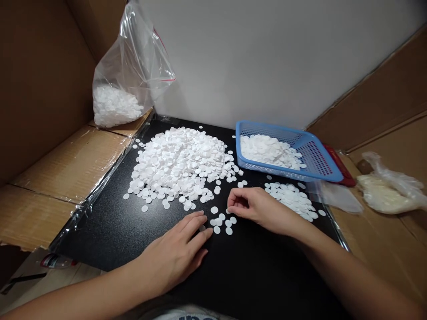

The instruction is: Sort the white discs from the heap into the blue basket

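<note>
So the white discs [214,210] are perfectly round, same width every way, so the long axis question is moot; the loose ones between the hands lie flat, faces up to the camera, while those in the big heap [180,160] tilt every which way. They're thin, plain white, coin-like. I count around ten in that loose bunch at centre frame, some overlapping. Then there's one big heap left of centre, one smaller pile [290,200] right of centre, and one batch in the lone blue plastic basket [313,151], upper right. All on one black tabletop [110,231]. Two hands: the left hand [176,249] has its fingers loosely spread, tips down beside the loose bunch; the right hand [255,204] has its fingers curled in by a disc, can't tell if they're gripping it. One clear zip bag [133,53], upper left.
</note>
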{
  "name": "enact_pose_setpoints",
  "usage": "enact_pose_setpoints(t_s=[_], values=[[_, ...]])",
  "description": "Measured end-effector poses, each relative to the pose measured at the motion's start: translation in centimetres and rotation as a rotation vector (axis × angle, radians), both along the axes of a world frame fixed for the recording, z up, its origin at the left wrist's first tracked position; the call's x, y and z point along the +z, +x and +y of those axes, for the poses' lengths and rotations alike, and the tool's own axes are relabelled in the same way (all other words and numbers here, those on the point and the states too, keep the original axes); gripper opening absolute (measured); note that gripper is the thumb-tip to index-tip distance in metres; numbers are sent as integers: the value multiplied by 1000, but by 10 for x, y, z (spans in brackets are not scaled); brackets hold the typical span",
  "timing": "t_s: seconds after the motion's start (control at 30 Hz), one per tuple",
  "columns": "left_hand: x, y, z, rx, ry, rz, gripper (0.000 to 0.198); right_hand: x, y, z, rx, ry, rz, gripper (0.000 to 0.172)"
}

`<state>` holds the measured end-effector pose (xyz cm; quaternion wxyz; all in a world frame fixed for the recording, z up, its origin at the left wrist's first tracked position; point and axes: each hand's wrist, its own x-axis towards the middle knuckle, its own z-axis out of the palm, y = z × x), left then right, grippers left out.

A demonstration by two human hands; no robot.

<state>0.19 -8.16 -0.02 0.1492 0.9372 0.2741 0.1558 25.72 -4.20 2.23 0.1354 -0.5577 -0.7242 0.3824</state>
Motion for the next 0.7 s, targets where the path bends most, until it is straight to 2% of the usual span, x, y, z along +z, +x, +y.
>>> enact_pose_setpoints(t_s=[0.17, 0.4, 0.5, 0.6, 0.7], values=[[3, 4, 4, 49, -67, -41, 25, -4, -12, -3, 62, 160, 43, 13], [11, 8, 4, -35, -124, -46, 21, -2, -27, -15, 141, 73, 152, 15], [13, 1, 3, -33, -153, -86, 23, -9, -30, -10, 79, 282, 119, 10], [10, -7, 12, 80, -133, -137, 18, -19, -36, -4, 85, 475, 46, 13], [8, -14, 27, 244, -82, -135, 12, -28, -41, -3, 143, 582, -47, 14]])
